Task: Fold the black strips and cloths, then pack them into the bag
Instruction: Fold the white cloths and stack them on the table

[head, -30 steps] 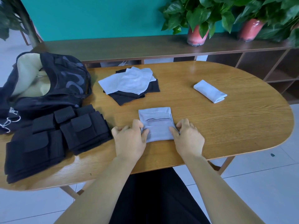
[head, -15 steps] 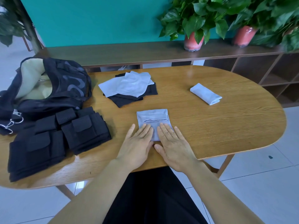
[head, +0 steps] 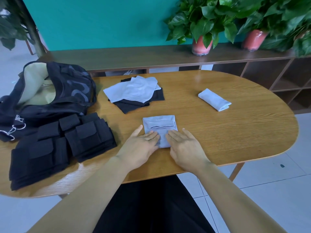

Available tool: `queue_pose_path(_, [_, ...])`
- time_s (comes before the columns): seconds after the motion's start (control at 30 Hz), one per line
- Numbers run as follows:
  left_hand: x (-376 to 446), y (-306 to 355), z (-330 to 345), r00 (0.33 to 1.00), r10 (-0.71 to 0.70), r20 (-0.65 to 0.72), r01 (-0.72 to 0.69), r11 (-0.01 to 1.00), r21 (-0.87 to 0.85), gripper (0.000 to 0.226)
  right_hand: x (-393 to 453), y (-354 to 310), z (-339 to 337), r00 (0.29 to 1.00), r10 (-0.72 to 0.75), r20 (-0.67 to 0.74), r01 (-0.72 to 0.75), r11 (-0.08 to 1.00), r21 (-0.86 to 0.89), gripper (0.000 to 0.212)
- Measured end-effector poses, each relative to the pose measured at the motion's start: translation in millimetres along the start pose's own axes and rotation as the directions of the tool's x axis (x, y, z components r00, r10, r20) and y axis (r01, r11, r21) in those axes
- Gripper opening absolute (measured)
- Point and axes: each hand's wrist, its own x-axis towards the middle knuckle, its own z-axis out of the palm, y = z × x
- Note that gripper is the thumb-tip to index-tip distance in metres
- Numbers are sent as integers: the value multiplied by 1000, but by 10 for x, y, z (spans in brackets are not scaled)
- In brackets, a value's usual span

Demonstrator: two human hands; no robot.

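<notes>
Two hands are lying flat, fingers straight and close together, on the near part of a folded grey cloth (head: pixel 159 126) at the front edge of the oval wooden table (head: pixel 235 135). The left hand (head: pixel 143 145) is pressing the cloth's left near corner, and the right hand (head: pixel 183 145) is pressing its right near corner; neither is gripping anything. Between the fingertips of the two hands a narrow band of cloth is showing.

Just left of the left hand, stacks of folded black strips (head: pixel 55 143) are sitting, touching one another. Beyond them, further left and away from the hands, the black bag (head: pixel 67 91) is lying open, its pale lining showing.

Straight ahead of the hands, well apart from the pressed cloth, a loose pile of grey cloths (head: pixel 134 89) is resting on black cloths (head: pixel 133 105). Ahead and to the right of the right hand, a rolled grey cloth (head: pixel 213 100) is lying alone.

Past the table, two potted plants (head: pixel 202 22) are standing on a low wooden shelf unit (head: pixel 151 56) against a teal wall.
</notes>
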Motion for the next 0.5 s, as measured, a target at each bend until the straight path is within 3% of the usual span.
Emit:
queue_pose_path(0.2, [32, -5, -73, 998, 65, -1, -65, 990, 127, 48, 67, 78, -61, 997, -75, 2, 75, 997, -21, 29])
queue_pose_path(0.37, [8, -44, -155, 998, 24, -57, -34, 985, -169, 36, 42, 37, -100, 999, -52, -12, 52, 998, 34, 34])
queue_pose_path(0.5, [-46, -46, -178, 990, 49, -130, -75, 975, -207, 28, 77, 44, -139, 995, -77, -59, 80, 996, 38, 26])
